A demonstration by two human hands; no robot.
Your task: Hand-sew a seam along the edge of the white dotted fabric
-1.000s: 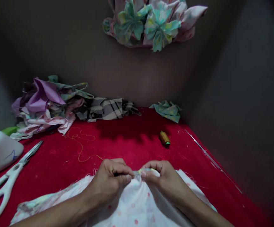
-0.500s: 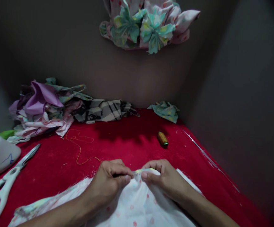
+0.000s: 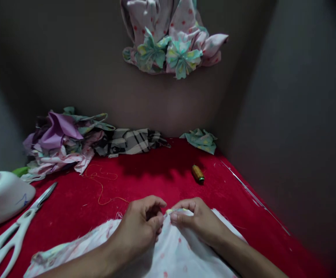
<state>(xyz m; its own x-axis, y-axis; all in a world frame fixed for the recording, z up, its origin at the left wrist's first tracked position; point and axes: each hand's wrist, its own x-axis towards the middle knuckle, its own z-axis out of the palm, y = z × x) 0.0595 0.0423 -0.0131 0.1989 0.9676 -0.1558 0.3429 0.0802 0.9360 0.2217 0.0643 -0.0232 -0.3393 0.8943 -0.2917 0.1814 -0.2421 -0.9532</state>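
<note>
A white cloth with pale red dots (image 3: 168,251) spreads below both hands, a yellow-green strip along its upper edge. My right hand (image 3: 195,218) pinches that edge between thumb and fingers. Just left of it, my left hand (image 3: 145,220) has its thumb and lower fingers closed at the same edge, with the index finger lifted and bent. Whether a needle is between those fingers is too small to tell. An orange thread (image 3: 101,189) lies loosely on the red tabletop (image 3: 150,185) and runs behind my left hand.
White-handled scissors (image 3: 21,231) lie at left beside a white bowl-like object (image 3: 8,197). Fabric scraps (image 3: 59,135) and a checked cloth (image 3: 136,141) line the back. A thread spool (image 3: 197,174) and a green scrap (image 3: 201,141) lie right. Dotted fabric with bows (image 3: 182,58) hangs above.
My left index finger has lifted off the thumb, and the left hand has turned slightly. The right hand keeps its pinch. The whole view has shifted a little, with the background lower in it.
</note>
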